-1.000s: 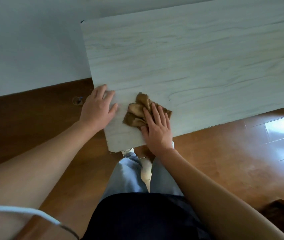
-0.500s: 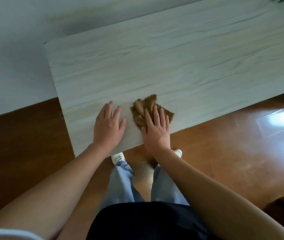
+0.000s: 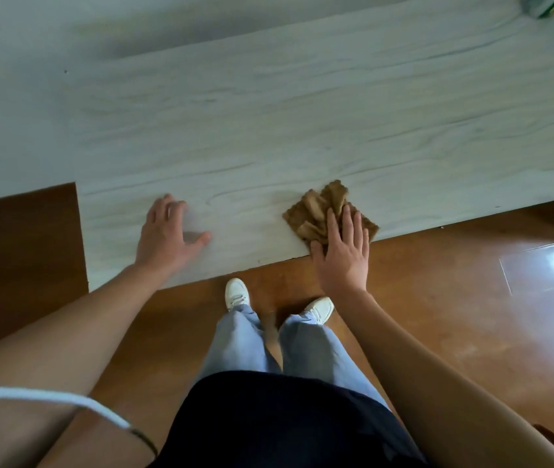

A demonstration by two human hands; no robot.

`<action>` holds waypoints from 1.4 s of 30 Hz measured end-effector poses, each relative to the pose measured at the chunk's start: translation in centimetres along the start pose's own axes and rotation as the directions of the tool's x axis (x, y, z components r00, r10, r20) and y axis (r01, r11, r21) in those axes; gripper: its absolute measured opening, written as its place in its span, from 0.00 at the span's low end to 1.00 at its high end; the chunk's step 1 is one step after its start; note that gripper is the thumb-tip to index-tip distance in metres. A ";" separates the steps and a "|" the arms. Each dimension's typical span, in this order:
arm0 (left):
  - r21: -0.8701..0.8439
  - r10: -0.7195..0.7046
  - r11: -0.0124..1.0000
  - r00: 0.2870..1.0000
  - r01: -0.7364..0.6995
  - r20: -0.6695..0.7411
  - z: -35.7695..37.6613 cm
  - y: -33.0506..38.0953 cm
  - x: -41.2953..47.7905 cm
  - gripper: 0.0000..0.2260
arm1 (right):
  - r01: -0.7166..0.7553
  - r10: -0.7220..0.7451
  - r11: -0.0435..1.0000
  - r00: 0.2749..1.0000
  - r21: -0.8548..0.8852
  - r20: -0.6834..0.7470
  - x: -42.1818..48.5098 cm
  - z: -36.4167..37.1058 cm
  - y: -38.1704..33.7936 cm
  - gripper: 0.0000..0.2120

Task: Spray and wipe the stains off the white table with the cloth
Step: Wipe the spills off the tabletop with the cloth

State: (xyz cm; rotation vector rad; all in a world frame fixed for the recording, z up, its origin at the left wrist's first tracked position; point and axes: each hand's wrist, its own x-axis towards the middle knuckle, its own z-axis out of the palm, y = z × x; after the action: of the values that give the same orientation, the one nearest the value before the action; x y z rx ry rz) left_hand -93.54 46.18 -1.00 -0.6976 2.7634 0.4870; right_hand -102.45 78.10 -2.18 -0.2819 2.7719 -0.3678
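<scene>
A white wood-grain table (image 3: 302, 123) fills the upper part of the view. A crumpled brown cloth (image 3: 319, 211) lies near the table's front edge. My right hand (image 3: 343, 255) presses flat on the cloth's near right part with straight fingers, its palm over the table edge. My left hand (image 3: 167, 234) rests on the bare tabletop to the left of the cloth, fingers bent a little and thumb spread, holding nothing. At the far right corner stands a green and white object (image 3: 549, 3), cut off by the frame; it may be the spray bottle.
Brown wooden floor (image 3: 454, 315) runs along the table's front and left sides. My legs in light blue trousers and white shoes (image 3: 236, 293) stand close to the front edge. A pale wall (image 3: 15, 96) lies beyond the table at the left.
My right hand has slid the cloth to the right along the front edge. The hands now lie further apart. The view has shifted right, showing more of the table.
</scene>
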 end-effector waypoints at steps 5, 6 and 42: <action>0.044 0.027 0.999 1.000 -0.026 -0.013 0.3 -0.2 -0.6 0.35 | 0.135 -0.135 0.991 0.990 0.003 0.030 -1.8 2.0 -3.1 0.31; 0.050 0.025 0.998 1.000 -0.024 -0.016 0.4 -0.3 -0.7 0.35 | 0.184 -0.184 0.983 0.982 -0.010 0.041 -2.3 2.5 -4.0 0.31; -0.004 0.356 0.934 0.934 -0.356 -0.029 2.2 15.4 2.7 0.27 | -0.212 0.216 0.976 0.963 0.040 -0.163 6.7 -5.3 8.5 0.27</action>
State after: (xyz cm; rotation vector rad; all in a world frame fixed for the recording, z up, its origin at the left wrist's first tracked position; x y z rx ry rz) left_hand -103.19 58.68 0.06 -0.1997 2.9248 0.5630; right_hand -111.74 85.74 -1.76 0.0582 2.9216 -0.3826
